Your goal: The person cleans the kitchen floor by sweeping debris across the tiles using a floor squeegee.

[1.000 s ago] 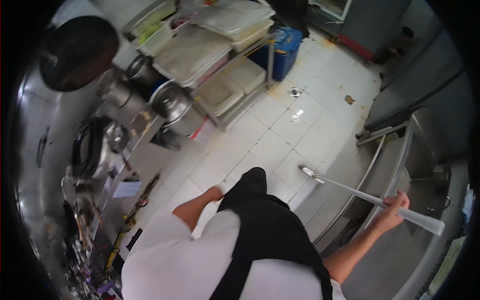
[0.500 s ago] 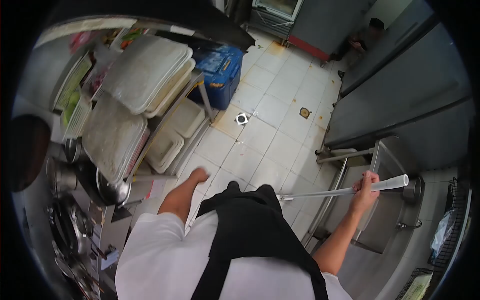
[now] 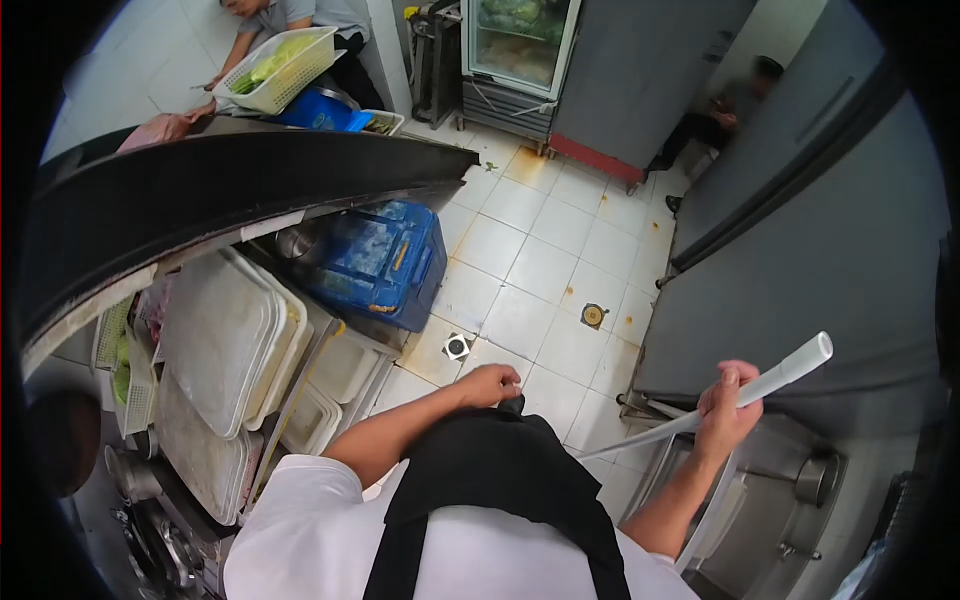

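Observation:
My right hand (image 3: 729, 408) grips a long white pole (image 3: 790, 371) near its upper end, over the edge of the steel sink. The pole slants down to the left, and its lower end is hidden behind my black apron (image 3: 500, 465). In front of my body, over the tiled floor (image 3: 517, 317), my left hand (image 3: 489, 385) has its fingers curled; whether anything is in them cannot be made out.
At left are stacked lidded tubs (image 3: 222, 340), a blue bin (image 3: 385, 262) and a dark overhead ledge (image 3: 240, 175). Grey cabinets (image 3: 800, 270) and a steel sink (image 3: 765, 500) line the right. One person (image 3: 290, 15) is at upper left, another (image 3: 735, 110) at upper right.
The view has moved forward along the floor, bringing the person at upper left into sight. My left hand has swung in front of my body. The pole stays in my right hand.

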A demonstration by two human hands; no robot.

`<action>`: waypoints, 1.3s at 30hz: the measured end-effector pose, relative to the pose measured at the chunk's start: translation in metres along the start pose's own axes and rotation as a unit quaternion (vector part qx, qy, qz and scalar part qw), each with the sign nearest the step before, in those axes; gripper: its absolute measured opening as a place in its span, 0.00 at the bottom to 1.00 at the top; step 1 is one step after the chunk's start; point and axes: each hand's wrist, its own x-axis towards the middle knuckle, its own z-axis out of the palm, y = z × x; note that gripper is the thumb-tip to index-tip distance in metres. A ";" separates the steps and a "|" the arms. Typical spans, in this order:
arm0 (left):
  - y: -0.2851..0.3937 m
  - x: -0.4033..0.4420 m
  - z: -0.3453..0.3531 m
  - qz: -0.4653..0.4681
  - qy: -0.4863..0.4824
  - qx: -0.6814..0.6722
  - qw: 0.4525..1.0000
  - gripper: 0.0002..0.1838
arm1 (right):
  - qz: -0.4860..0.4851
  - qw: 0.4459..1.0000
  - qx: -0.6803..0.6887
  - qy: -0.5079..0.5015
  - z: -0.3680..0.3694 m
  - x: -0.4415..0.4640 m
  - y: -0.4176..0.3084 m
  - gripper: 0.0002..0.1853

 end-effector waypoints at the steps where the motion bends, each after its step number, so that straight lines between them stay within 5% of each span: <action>1: 0.006 0.007 -0.005 -0.017 -0.024 -0.005 1.000 0.21 | -0.009 1.000 0.019 -0.015 0.021 0.024 -0.004 0.12; 6: 0.029 0.085 -0.070 -0.009 -0.001 -0.015 1.000 0.22 | -0.059 0.987 0.066 -0.131 0.127 0.134 -0.006 0.14; 13: 0.079 0.233 -0.200 0.073 -0.059 -0.036 0.995 0.27 | -0.104 0.982 0.082 -0.137 0.267 0.241 0.010 0.14; 18: 0.124 0.339 -0.275 0.282 0.151 0.035 0.947 0.26 | -0.165 0.979 0.064 -0.100 0.332 0.295 0.013 0.14; 25: 0.147 0.492 -0.351 0.244 0.037 0.037 0.968 0.15 | -0.216 0.966 0.076 -0.118 0.363 0.389 0.038 0.21; 33: 0.161 0.630 -0.464 0.240 0.032 0.174 0.954 0.13 | -0.225 0.964 0.086 -0.111 0.371 0.522 0.083 0.23; 39: 0.121 0.698 -0.567 0.186 0.109 0.202 0.955 0.08 | -0.166 0.972 0.089 -0.138 0.447 0.610 0.109 0.22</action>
